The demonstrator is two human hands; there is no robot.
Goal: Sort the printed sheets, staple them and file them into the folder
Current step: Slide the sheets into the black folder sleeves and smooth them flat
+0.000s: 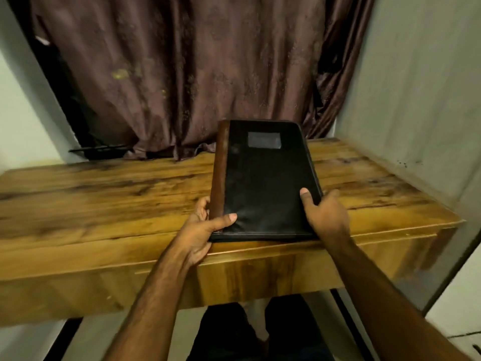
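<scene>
Head view. A closed black folder with a brown spine strip along its left edge occupies the centre of the frame. Its near edge lies at the front edge of the wooden table; its far end appears raised and tilted toward the camera, though whether it is fully clear of the tabletop cannot be told. A dull grey rectangular label patch sits on the upper part of the cover.

The left hand, lower centre-left of the frame, grips the folder's near-left corner: the thumb lies flat on the black cover, and the fingers curl around the brown spine side. The right hand, lower centre-right, grips the near-right edge: the thumb presses on the cover, and the fingers wrap past the right edge, out of sight behind it. Both forearms enter from the bottom of the frame.

The table spans the middle of the frame from left to right, with a thick front apron below. A dark brownish-purple curtain fills the upper centre, hanging down to the table's far edge. Pale walls stand at the left and right sides. The person's dark-clad legs show under the table at bottom centre.
</scene>
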